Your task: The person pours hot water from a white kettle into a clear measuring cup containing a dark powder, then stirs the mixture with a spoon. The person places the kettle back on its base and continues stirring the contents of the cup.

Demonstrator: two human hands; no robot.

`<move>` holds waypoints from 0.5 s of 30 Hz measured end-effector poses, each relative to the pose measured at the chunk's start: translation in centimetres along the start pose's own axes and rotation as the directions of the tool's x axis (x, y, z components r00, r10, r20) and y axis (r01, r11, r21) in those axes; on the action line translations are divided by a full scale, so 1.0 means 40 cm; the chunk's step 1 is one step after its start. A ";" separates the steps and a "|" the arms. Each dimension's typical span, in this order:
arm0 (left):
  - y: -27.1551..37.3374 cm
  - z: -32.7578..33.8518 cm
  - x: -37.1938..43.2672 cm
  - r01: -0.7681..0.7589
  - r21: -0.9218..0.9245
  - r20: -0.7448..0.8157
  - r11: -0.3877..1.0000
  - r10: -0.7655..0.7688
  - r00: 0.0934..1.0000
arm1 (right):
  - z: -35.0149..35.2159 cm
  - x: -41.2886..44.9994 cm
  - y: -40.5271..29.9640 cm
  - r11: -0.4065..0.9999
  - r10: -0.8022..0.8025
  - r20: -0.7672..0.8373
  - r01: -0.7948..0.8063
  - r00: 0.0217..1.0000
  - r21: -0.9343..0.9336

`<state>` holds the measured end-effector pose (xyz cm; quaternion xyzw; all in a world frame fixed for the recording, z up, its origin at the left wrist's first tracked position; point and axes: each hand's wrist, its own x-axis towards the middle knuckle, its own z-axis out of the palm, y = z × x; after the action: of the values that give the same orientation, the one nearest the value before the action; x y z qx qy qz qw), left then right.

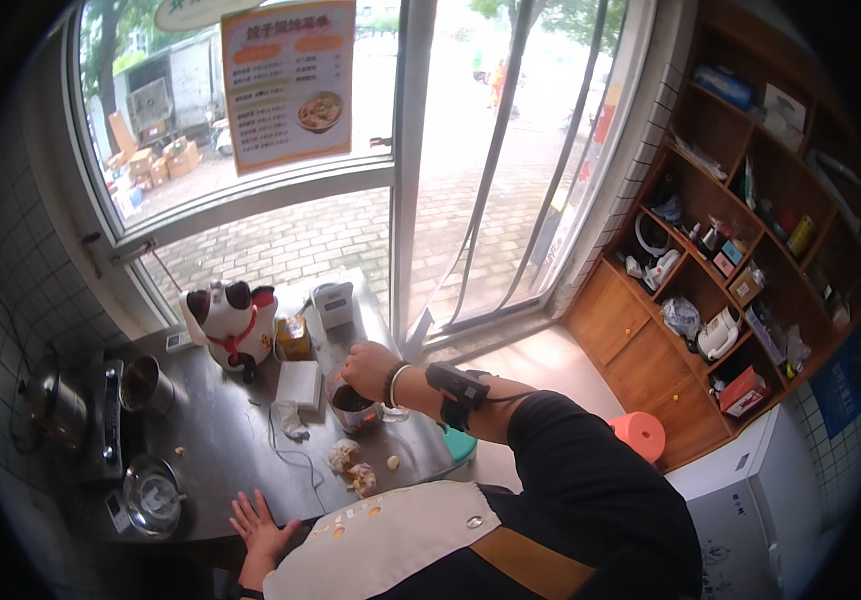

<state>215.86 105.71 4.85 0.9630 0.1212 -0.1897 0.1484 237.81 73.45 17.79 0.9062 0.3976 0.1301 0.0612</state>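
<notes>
My right hand point(364, 370) is raised over a clear container point(355, 412) with dark contents, its fingers curled together; whether they pinch something is too small to tell. A bracelet, a bangle and a strapped device are on that arm. My left hand point(262, 525) rests on the front edge of the steel table point(228, 457), fingers spread, holding nothing. Garlic bulbs point(361, 478) and a single garlic clove point(393, 463) lie near the container. Beside it are a white box point(298, 385), a crumpled tissue point(290, 420) and a cable.
A lucky cat figure point(239, 330), a yellow tin point(293, 338) and a white device point(334, 305) stand at the back. Leftward are a steel pot point(147, 384), a lidded pot point(59, 405) and a steel bowl point(151, 496). A teal stool point(460, 446) stands at the table's right side.
</notes>
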 end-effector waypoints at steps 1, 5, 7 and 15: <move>-0.002 0.000 0.000 -0.002 -0.018 0.013 1.000 0.002 1.000 | 0.000 -0.005 -0.002 1.000 0.008 0.095 -0.006 0.995 -0.023; -0.004 0.004 0.004 0.004 -0.011 0.011 1.000 -0.004 1.000 | -0.009 -0.015 -0.005 0.997 -0.010 0.130 -0.001 0.992 0.082; -0.002 0.003 0.005 0.010 -0.012 0.014 1.000 -0.010 1.000 | -0.013 -0.014 -0.006 0.992 -0.037 -0.018 0.039 0.999 0.122; 0.006 -0.001 -0.004 0.011 0.003 0.015 1.000 -0.011 1.000 | 0.003 -0.026 -0.009 0.993 -0.002 0.168 -0.018 0.986 0.118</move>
<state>215.80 105.48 4.99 0.9610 0.1250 -0.1980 0.1471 236.90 72.93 17.38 0.9176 0.3945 0.0295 0.0398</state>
